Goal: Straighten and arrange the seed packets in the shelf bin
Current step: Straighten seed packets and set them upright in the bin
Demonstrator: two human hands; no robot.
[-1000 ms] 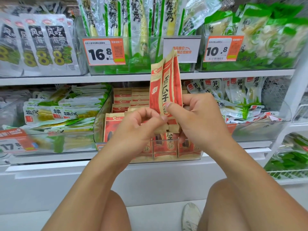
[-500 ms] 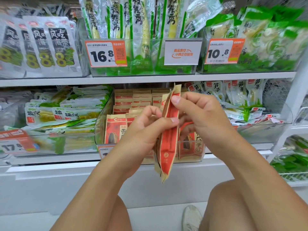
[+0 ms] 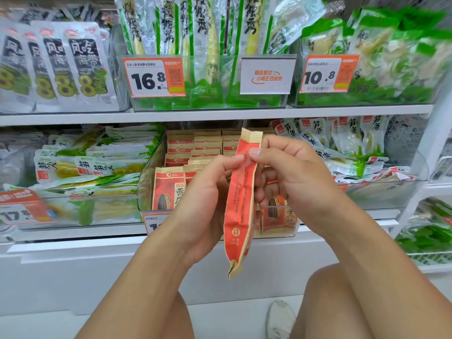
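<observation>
Before the bin (image 3: 146,192), both hands pinching red packet (image 3: 241,204), tag 16.8 (image 3: 153,77)

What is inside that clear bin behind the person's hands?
The clear bin holds red and tan seed packets standing in rows toward the back. The left hand, right hand and the held packet cover its front middle.

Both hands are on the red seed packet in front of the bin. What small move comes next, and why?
Probably turn the packet face-forward and upright. It hangs edge-on, pinched near its top by the left hand and right hand, while packets in the bin stand with fronts outward.
</observation>
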